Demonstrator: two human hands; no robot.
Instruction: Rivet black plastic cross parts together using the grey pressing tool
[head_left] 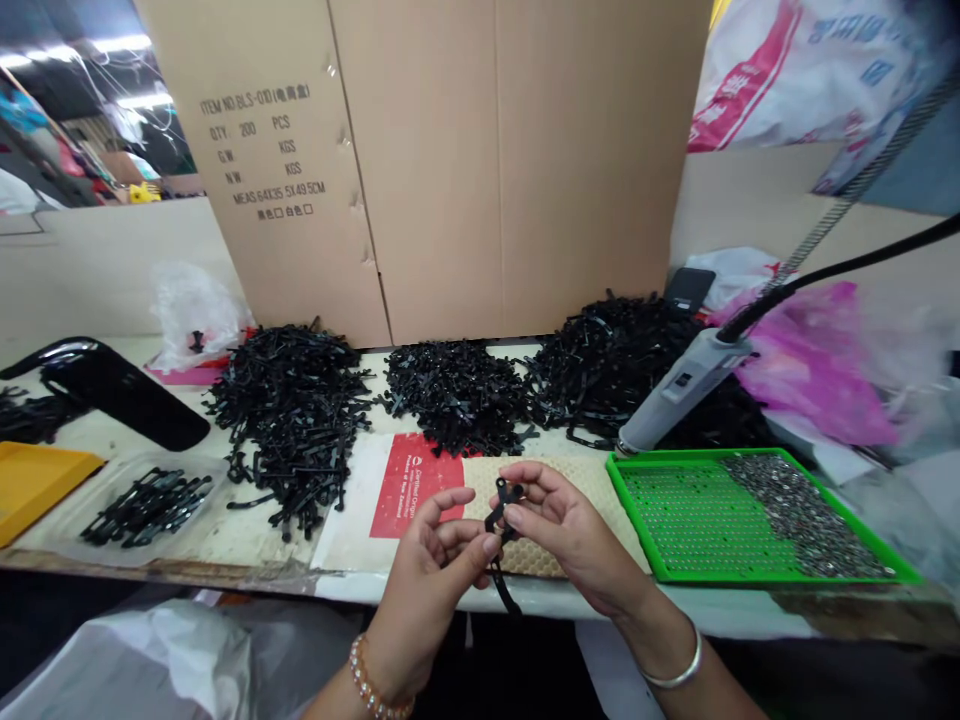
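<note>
In front of me, above the table's front edge, my left hand [436, 572] pinches a slim black plastic part [507, 592] between thumb and fingers, its curved end hanging below. My right hand [568, 520] grips a black plastic piece with a small ringed end [502, 488] just above it. The two pieces meet between my fingertips; whether they are joined I cannot tell. Beneath my hands lies a tan honeycomb-textured pad [592, 500], beside a white and red printed sheet [409, 485].
Heaps of black parts [292, 420], [457, 390], [615, 360] line the cardboard [517, 180]. A grey electric screwdriver [679, 390] hangs over a green tray [652, 560] of small screws. A clear tray [67, 540], yellow tray [45, 485] and black lamp-like object [124, 390] are left.
</note>
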